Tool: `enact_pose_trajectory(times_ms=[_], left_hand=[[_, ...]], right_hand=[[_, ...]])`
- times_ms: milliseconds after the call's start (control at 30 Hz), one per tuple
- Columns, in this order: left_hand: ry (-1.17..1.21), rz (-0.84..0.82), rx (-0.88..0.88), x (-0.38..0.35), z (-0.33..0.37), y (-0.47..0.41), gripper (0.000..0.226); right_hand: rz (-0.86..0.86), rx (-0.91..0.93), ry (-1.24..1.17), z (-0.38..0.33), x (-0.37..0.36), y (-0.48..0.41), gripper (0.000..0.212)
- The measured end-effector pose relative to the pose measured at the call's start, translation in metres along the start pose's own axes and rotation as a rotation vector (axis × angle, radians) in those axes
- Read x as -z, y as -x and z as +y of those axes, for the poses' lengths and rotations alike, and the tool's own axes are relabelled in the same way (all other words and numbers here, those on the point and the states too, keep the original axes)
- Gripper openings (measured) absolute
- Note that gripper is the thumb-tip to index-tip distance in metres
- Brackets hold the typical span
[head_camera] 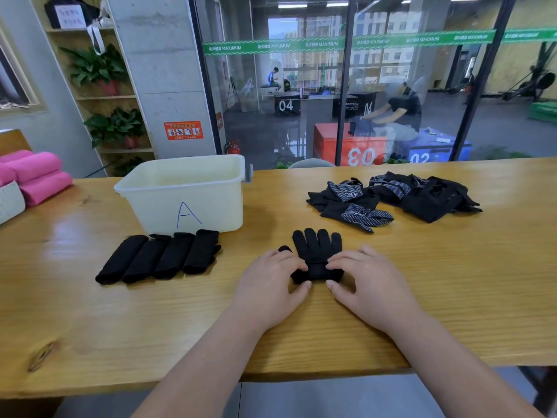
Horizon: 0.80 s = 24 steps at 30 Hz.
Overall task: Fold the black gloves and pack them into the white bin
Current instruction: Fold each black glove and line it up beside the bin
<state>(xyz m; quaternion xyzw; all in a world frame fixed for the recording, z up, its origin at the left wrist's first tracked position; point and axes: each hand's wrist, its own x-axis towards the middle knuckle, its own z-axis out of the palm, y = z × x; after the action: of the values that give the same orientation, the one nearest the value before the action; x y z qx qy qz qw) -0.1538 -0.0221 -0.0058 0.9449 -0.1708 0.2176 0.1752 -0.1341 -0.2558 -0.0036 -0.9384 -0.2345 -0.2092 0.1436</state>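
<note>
Right of the white plastic bin (184, 203) and four folded black gloves (158, 257), our left hand (271, 282) and right hand (364, 282) pinch the rolled cuff of the soft black knit glove (318, 245) lying on the wooden desk (452, 282), light and limp, we judge, and best held at both fold ends.

Worktop (90, 297): pale wood, glossy.
Pink rolls (36, 167): stacked, far left of worktop.
Potted plants (96, 67): on wooden shelves (105, 98), behind left.
</note>
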Motion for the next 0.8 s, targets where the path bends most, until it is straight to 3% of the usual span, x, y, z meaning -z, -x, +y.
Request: enact_pose_trajectory(times_ms=[600, 667, 800], left_hand=[[0.310, -0.022, 0.155, 0.0084, -0.0028, 0.0011, 0.025], [0.299, -0.031, 0.162, 0.0081, -0.0028, 0.0001, 0.027], [0.220, 0.011, 0.091, 0.0051, -0.0013, -0.0014, 0.028]], right_hand=[[-0.007, -0.163, -0.481, 0.0076, 0.0035, -0.0001, 0.019], [0.026, -0.167, -0.459, 0.0059, 0.0023, -0.0010, 0.020], [0.118, -0.127, -0.158, 0.0002, 0.0001, -0.0009, 0.020]])
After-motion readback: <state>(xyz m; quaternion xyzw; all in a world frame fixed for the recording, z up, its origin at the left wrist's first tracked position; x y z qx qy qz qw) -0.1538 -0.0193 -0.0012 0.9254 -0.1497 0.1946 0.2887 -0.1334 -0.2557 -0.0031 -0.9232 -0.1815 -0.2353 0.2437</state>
